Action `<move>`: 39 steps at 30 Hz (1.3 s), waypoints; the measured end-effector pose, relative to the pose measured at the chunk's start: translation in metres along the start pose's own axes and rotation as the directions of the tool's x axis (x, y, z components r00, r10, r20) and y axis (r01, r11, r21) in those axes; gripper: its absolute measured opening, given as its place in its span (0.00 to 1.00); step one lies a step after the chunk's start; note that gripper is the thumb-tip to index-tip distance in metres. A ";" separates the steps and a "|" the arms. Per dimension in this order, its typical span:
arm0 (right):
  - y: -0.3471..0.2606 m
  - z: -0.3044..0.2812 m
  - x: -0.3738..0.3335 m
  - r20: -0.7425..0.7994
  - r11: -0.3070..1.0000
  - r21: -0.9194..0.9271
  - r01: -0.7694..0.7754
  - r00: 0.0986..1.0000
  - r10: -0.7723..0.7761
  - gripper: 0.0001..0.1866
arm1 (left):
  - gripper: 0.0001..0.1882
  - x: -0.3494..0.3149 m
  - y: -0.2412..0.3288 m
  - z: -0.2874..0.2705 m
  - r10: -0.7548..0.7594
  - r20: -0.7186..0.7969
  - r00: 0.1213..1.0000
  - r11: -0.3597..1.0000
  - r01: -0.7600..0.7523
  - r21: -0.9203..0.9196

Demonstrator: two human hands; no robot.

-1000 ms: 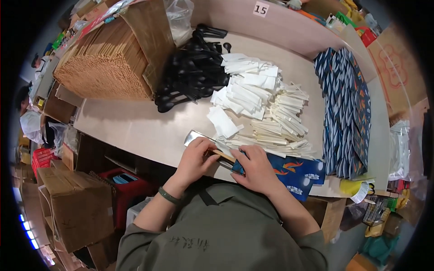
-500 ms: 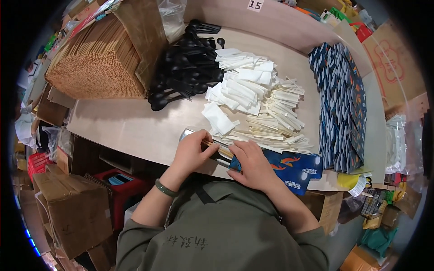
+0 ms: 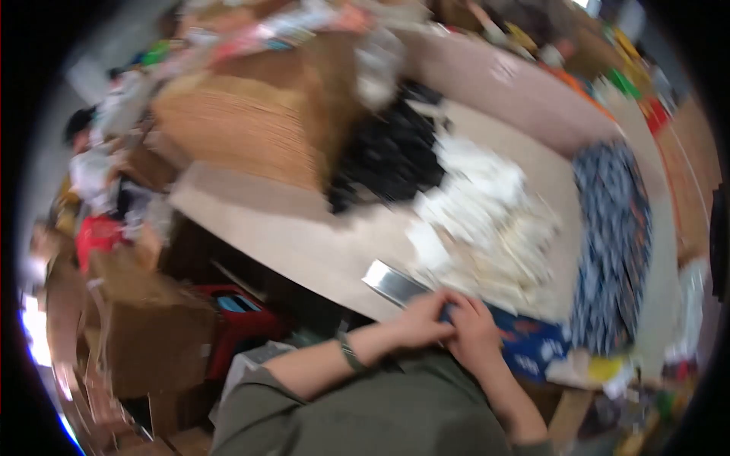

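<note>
Head view: left hand (image 3: 420,319) and right hand (image 3: 475,333) meet at the table (image 3: 296,235) edge, fingers curled, grasp too blurred to tell. 1 silver strip (image 3: 393,282) lies by the left, blue packets (image 3: 534,348) by the right. Judged unfinished: white pile (image 3: 480,194), black pile (image 3: 395,156) loose; amount completed unclear.

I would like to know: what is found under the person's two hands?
Blue printed material shows beside the right hand, partly covered by it. A shiny silver strip sticks out beyond the left hand. What lies directly under the palms is hidden.
</note>
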State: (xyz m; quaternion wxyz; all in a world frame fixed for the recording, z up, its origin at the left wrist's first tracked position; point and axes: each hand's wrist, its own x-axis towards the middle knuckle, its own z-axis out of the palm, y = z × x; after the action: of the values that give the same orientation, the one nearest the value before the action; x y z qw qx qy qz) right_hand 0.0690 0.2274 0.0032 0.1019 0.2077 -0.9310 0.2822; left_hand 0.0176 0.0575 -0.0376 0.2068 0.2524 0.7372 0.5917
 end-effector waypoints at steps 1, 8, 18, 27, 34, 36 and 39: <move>0.001 -0.008 0.000 0.020 0.999 0.030 -0.018 1.000 0.017 0.23 | 0.29 0.007 0.010 -0.002 -0.224 0.134 0.965 0.963 0.240 -0.119; -0.016 -0.036 -0.022 0.037 0.992 -0.096 0.079 0.996 -0.076 0.20 | 0.35 -0.023 0.045 -0.037 0.590 -0.042 0.807 0.643 -0.437 0.629; 0.129 -0.220 0.005 -0.013 0.837 -0.543 -0.071 0.997 0.076 0.14 | 0.21 -0.013 0.069 -0.077 -0.300 -0.074 0.951 0.879 0.306 0.366; 0.049 -0.061 -0.031 0.253 0.987 -0.073 0.143 0.960 -0.120 0.22 | 0.23 -0.009 0.064 0.010 0.092 0.606 0.790 0.990 -0.140 0.032; 0.011 -0.043 -0.030 0.051 0.978 -0.139 -0.154 0.985 0.163 0.18 | 0.18 0.005 0.035 -0.032 -0.394 0.173 0.903 0.899 0.339 0.276; 0.012 -0.040 -0.019 0.337 0.826 -0.121 -0.550 0.760 0.556 0.18 | 0.16 0.032 0.038 -0.035 -0.340 -0.035 0.940 0.890 0.334 0.310; 0.009 -0.021 -0.016 0.139 0.856 -0.169 -0.489 0.848 0.511 0.17 | 0.20 0.038 0.037 -0.028 -0.337 -0.023 0.941 0.897 0.328 0.297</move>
State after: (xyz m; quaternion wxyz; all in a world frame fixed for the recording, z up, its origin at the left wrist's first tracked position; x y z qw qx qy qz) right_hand 0.0811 0.2511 0.0110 -0.0464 -0.0245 -0.9742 0.2193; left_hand -0.0249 0.0661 0.0040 0.2754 0.1594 0.8466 0.4266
